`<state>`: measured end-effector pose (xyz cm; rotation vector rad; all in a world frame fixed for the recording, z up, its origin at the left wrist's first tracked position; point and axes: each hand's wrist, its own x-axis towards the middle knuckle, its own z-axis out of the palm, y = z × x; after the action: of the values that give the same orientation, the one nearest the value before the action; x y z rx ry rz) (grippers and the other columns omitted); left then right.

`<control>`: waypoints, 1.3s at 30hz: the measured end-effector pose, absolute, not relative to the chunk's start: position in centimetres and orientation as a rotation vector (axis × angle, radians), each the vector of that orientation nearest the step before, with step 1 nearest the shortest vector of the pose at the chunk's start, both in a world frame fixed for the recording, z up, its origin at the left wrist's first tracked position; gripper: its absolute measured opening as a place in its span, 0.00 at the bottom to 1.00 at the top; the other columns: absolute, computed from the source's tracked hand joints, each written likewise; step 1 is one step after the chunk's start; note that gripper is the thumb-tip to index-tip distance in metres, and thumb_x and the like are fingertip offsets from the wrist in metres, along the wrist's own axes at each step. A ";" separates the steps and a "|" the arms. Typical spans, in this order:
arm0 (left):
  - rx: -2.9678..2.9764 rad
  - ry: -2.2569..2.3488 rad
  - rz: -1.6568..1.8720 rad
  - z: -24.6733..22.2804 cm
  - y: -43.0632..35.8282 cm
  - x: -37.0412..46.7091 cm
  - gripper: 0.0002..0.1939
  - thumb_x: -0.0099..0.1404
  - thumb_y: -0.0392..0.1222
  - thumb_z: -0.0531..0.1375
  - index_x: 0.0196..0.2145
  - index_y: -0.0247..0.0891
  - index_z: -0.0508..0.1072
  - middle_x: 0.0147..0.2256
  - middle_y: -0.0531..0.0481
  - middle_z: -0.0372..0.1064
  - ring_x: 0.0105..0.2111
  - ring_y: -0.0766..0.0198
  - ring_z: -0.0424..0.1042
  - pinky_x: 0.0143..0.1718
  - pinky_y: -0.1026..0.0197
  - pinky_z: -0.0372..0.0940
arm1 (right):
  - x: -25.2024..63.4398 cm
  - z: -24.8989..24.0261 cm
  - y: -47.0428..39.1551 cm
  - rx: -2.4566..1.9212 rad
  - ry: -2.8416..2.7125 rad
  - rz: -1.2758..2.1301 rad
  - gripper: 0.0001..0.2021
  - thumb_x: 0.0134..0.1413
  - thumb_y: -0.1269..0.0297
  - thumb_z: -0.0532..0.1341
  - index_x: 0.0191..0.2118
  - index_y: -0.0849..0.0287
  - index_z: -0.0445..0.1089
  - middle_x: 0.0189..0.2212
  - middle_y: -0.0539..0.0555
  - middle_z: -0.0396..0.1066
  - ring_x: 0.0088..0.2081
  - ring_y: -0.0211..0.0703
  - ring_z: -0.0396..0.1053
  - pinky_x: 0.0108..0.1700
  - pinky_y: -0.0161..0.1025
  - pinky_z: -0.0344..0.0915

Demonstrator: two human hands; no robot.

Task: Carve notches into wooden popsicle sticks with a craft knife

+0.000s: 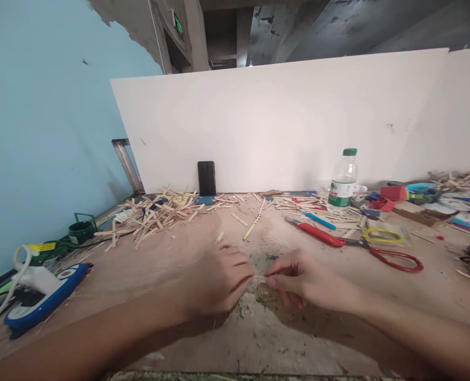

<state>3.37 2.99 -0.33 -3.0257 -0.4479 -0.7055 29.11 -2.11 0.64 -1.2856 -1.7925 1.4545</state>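
Note:
Both my hands are close together over the wooden tabletop [171, 264]. A short length of a thin pale stick [260, 277] shows between them. My right hand [298, 278] pinches one end of it between thumb and forefinger. My left hand [223, 278] is closed, slightly blurred, with its fingertips at the stick's other end; its thumb and the rest of the stick are hidden. Just beyond the hands lies a narrow notched stick [254, 219] with a yellow tip. Green crumbs [261, 301] are scattered on the wood beneath and between my hands.
To the right lie a red-handled knife [320, 234], a blue pen-like tool [318, 220] and scissors [394, 256]. Behind them stands a water bottle [343, 185]. A phone [207, 179] leans on the white board [259, 127]. Wood strips [155, 217] pile up left; a blue power strip [48, 301] sits nearer.

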 end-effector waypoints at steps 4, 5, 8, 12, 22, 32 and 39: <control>-2.831 -0.295 -0.580 -0.5 2.4 3.5 0.14 0.80 0.32 0.56 0.35 0.36 0.76 0.34 0.46 0.76 0.35 0.56 0.69 0.45 0.48 0.57 | 29.0 0.1 -2.1 -1.260 -1.776 1.547 0.21 0.58 0.42 0.75 0.31 0.57 0.80 0.20 0.49 0.75 0.17 0.37 0.65 0.21 0.35 0.61; -2.800 -0.275 -0.559 -0.6 2.3 3.6 0.13 0.80 0.31 0.57 0.35 0.37 0.75 0.34 0.46 0.75 0.34 0.56 0.68 0.45 0.48 0.56 | 29.0 0.0 -2.1 -1.255 -1.769 1.566 0.22 0.57 0.42 0.75 0.31 0.58 0.79 0.20 0.49 0.75 0.17 0.37 0.65 0.21 0.35 0.61; -2.743 -0.244 -0.501 -0.9 2.1 3.7 0.12 0.79 0.31 0.58 0.34 0.37 0.74 0.33 0.46 0.73 0.34 0.55 0.67 0.46 0.47 0.56 | 28.8 -0.1 -2.2 -1.247 -1.739 1.611 0.24 0.57 0.39 0.75 0.32 0.58 0.80 0.21 0.50 0.77 0.19 0.38 0.68 0.21 0.34 0.63; -2.735 -0.248 -0.424 -1.2 1.8 3.8 0.12 0.78 0.31 0.57 0.36 0.37 0.76 0.34 0.43 0.74 0.34 0.53 0.67 0.46 0.45 0.57 | 28.5 -0.2 -2.3 -1.244 -1.699 1.680 0.26 0.55 0.37 0.75 0.35 0.60 0.81 0.24 0.53 0.80 0.20 0.38 0.72 0.23 0.34 0.67; -2.903 -0.863 -0.407 0.4 4.5 2.9 0.08 0.76 0.37 0.59 0.36 0.40 0.74 0.35 0.49 0.76 0.38 0.57 0.73 0.48 0.53 0.63 | 28.7 -0.9 -2.2 -1.287 -1.687 1.619 0.27 0.53 0.37 0.77 0.29 0.60 0.78 0.23 0.53 0.79 0.22 0.41 0.74 0.24 0.36 0.68; -2.791 -1.472 -0.202 0.9 9.4 0.2 0.20 0.84 0.55 0.63 0.40 0.37 0.78 0.37 0.50 0.76 0.38 0.59 0.77 0.47 0.52 0.76 | 30.6 -1.6 0.0 -1.348 -1.580 1.385 0.18 0.71 0.49 0.72 0.48 0.61 0.79 0.36 0.52 0.81 0.30 0.39 0.76 0.31 0.37 0.75; -2.861 -1.436 -0.052 -1.1 9.6 0.3 0.13 0.82 0.49 0.67 0.54 0.36 0.80 0.53 0.43 0.79 0.50 0.54 0.81 0.55 0.46 0.79 | 31.6 -1.6 0.5 -1.402 -1.486 1.259 0.16 0.78 0.51 0.67 0.56 0.60 0.76 0.44 0.53 0.80 0.35 0.41 0.78 0.36 0.39 0.79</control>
<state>0.35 9.61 -1.11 -2.8610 -1.4356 -0.0518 31.60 0.47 -1.59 -1.4020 -1.4858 1.2593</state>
